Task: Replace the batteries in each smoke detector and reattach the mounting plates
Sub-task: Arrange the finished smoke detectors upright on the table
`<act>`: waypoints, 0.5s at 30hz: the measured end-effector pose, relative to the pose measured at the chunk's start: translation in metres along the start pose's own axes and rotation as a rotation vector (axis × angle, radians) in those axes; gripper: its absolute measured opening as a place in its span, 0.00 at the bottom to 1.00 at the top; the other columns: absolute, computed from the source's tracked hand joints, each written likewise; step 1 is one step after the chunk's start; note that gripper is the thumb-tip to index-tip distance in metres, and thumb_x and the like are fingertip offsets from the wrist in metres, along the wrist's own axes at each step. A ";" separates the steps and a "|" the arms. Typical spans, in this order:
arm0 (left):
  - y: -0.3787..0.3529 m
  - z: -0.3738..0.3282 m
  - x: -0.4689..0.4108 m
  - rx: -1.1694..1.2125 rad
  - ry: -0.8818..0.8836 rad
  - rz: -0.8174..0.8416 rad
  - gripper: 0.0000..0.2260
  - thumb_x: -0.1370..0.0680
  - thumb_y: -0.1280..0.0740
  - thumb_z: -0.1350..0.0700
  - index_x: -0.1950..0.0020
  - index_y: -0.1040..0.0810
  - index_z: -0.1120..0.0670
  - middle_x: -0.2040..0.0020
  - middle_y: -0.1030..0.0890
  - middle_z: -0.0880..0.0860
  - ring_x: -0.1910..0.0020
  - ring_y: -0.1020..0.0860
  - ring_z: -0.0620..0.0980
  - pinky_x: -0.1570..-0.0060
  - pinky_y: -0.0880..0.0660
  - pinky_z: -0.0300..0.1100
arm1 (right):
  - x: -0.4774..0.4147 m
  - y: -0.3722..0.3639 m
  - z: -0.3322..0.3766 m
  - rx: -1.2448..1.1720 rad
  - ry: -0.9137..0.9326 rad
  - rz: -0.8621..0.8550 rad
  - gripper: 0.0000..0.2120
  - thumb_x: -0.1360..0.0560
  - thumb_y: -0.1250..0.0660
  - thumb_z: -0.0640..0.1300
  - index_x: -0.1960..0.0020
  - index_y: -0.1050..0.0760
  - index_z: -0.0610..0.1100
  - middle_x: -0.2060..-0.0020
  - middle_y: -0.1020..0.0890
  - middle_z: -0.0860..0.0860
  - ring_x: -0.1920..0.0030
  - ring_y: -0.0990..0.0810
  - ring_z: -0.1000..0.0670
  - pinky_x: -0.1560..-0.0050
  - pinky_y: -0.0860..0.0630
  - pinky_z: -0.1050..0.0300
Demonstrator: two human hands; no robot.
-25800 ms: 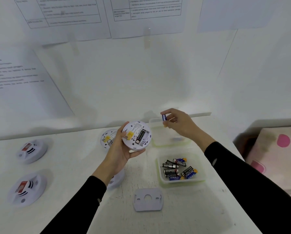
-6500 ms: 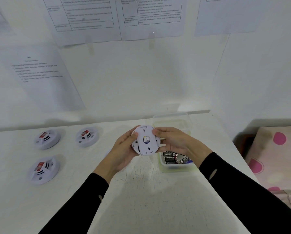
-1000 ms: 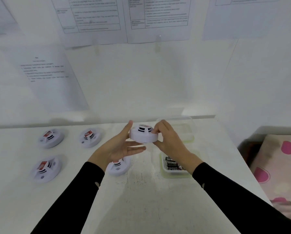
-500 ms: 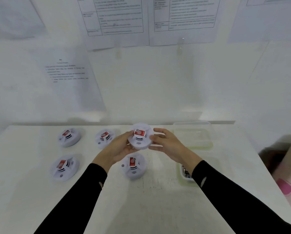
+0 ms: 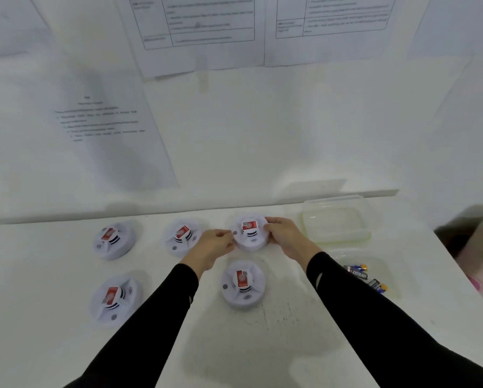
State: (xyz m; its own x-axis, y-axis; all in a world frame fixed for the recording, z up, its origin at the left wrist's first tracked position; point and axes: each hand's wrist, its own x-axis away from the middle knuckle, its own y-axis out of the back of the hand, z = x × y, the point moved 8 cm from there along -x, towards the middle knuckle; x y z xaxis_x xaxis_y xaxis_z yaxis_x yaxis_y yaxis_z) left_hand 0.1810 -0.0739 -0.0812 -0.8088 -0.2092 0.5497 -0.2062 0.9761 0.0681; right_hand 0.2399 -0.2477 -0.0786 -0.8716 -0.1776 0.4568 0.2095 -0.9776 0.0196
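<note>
Detector point(image 5: 251, 234): round white plastic shell, red sticker up, back of white table point(image 5: 38, 317), 12 o'clock.
Left hand point(image 5: 213, 245): pinches its 9 o'clock rim.
Right hand point(image 5: 283, 236): grips 3 o'clock rim.
Nearness: equal.

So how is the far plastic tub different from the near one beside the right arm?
The far tub looks empty, while the near tub holds batteries. The far tub sits by the wall; the near tub sits closer to the person. The far tub is in full view, but the right sleeve hides part of the near tub. Both are clear plastic tubs on the right side of the white table.
</note>
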 end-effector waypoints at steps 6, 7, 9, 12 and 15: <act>0.005 0.008 -0.006 -0.007 0.003 0.001 0.13 0.20 0.36 0.67 0.35 0.25 0.68 0.44 0.20 0.62 0.50 0.21 0.50 0.62 0.22 0.28 | -0.005 0.002 0.001 0.228 0.053 -0.082 0.16 0.23 0.39 0.35 0.38 0.22 0.40 0.44 0.20 0.49 0.44 0.22 0.49 0.41 0.26 0.56; 0.005 0.008 -0.006 -0.003 -0.002 0.013 0.14 0.19 0.36 0.67 0.34 0.25 0.68 0.43 0.20 0.62 0.47 0.21 0.51 0.59 0.22 0.29 | -0.006 0.003 0.001 0.296 0.068 -0.086 0.16 0.23 0.39 0.37 0.36 0.23 0.41 0.42 0.20 0.48 0.41 0.23 0.49 0.38 0.27 0.56; 0.009 0.010 -0.005 -0.024 -0.021 0.037 0.15 0.18 0.36 0.64 0.32 0.26 0.65 0.43 0.20 0.60 0.45 0.21 0.52 0.53 0.20 0.34 | -0.004 0.004 0.000 0.396 0.072 -0.103 0.19 0.21 0.39 0.42 0.31 0.28 0.41 0.37 0.23 0.46 0.35 0.26 0.46 0.33 0.31 0.53; 0.022 0.015 0.008 -0.193 -0.119 0.014 0.15 0.17 0.37 0.58 0.31 0.26 0.58 0.43 0.19 0.54 0.50 0.19 0.49 0.47 0.21 0.38 | 0.019 0.003 -0.002 0.427 0.144 -0.203 0.20 0.20 0.40 0.44 0.28 0.33 0.43 0.35 0.29 0.44 0.38 0.26 0.46 0.35 0.29 0.53; 0.027 0.030 0.032 -0.324 -0.211 0.065 0.14 0.16 0.41 0.59 0.32 0.24 0.52 0.39 0.20 0.50 0.46 0.20 0.47 0.43 0.24 0.37 | 0.069 -0.009 -0.018 0.364 0.287 -0.201 0.15 0.20 0.38 0.45 0.34 0.31 0.48 0.38 0.28 0.48 0.43 0.25 0.50 0.43 0.27 0.59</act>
State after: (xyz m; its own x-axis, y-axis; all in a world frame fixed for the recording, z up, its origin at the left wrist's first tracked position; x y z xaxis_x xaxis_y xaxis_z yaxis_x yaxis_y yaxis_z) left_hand 0.1330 -0.0556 -0.0873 -0.9170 -0.1208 0.3802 0.0063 0.9485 0.3167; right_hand 0.1697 -0.2534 -0.0632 -0.9866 -0.0640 0.1499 0.1214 -0.9021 0.4140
